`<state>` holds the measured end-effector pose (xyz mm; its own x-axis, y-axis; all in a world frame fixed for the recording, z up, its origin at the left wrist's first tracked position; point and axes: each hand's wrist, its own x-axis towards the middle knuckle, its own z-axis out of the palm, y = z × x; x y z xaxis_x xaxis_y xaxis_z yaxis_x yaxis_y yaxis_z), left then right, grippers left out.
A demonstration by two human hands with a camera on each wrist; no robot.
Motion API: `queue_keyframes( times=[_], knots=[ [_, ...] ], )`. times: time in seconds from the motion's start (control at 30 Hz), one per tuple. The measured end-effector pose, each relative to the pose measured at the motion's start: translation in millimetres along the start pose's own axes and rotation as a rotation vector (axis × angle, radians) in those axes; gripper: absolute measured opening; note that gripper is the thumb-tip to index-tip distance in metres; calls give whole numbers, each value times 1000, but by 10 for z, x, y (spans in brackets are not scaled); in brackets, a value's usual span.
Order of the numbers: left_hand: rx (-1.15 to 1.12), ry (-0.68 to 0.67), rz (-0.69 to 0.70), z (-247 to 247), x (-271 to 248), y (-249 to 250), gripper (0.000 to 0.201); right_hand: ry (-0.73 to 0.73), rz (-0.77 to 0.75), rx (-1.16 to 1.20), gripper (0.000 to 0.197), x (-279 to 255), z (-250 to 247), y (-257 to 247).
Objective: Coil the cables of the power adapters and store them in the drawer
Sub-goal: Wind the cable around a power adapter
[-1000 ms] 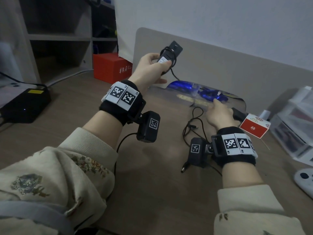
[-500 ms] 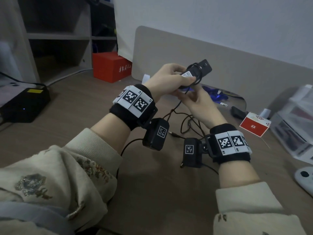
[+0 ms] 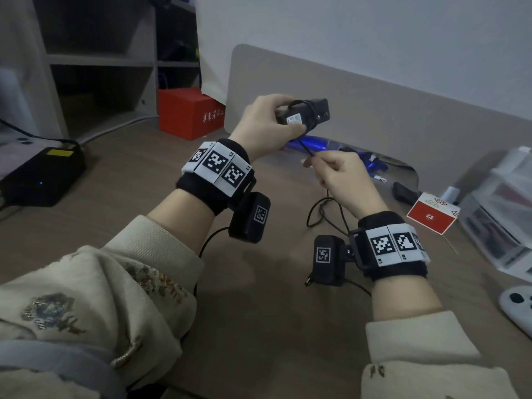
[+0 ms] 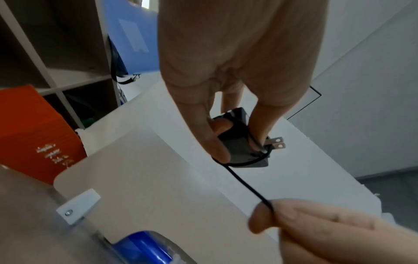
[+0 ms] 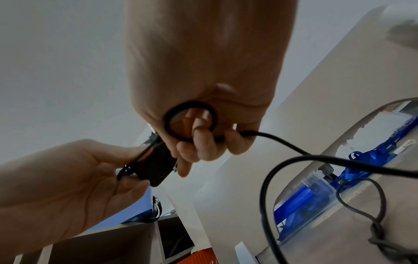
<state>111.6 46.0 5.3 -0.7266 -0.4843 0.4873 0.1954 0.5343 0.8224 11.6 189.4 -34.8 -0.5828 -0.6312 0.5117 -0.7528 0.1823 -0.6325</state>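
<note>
Left hand (image 3: pixel 266 123) grips the power adapter (image 3: pixel 305 115) up over the desk, long axis running left-right; right hand (image 3: pixel 342 180) just below and nearer pinches its cable (image 4: pixel 243 182), taut up-left to the adapter, slack trailing down to the desk (image 3: pixel 259 312); next wrap likely crosses that axis.

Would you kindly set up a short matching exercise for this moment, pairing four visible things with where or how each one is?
Things:
1. power adapter
2. cable
3. red box
4. white controller

States:
A. stands on the desk by the shelf, at far left
B. held up in the left hand
C. lies at the desk's right edge
D. pinched by the right hand, running taut up to the adapter

Pairs: 1-B, 2-D, 3-A, 4-C
</note>
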Motion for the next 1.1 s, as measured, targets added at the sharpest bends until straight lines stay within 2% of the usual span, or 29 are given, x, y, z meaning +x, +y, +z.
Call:
queue_keyframes(
  times=[0.13, 0.23, 0.47, 0.67, 0.8, 0.93, 1.1],
  knots=[
    [248, 65, 30, -76, 13, -29, 31, -17, -9, -46, 19, 1, -15, -19],
    [389, 109, 57, -121, 47, -74, 34, 43, -60, -40, 15, 5, -16, -22],
    [450, 25, 81, -78, 54, -88, 41, 301, -52, -159, 31, 18, -32, 20],
    [474, -23, 86, -68, 56, -79, 39, 374, -29, -245, 27, 9, -55, 7],
    [541, -124, 64, -33, 63, -88, 41, 377, -56, -250, 24, 1, -64, 3],
    [618, -318, 71, 16, 61, -122, 35, 275, -130, -206, 22, -18, -60, 8],
    [615, -501, 108, -15, 56, -118, 46, 234, -123, -148, 17, -30, -84, 17]
  ],
)
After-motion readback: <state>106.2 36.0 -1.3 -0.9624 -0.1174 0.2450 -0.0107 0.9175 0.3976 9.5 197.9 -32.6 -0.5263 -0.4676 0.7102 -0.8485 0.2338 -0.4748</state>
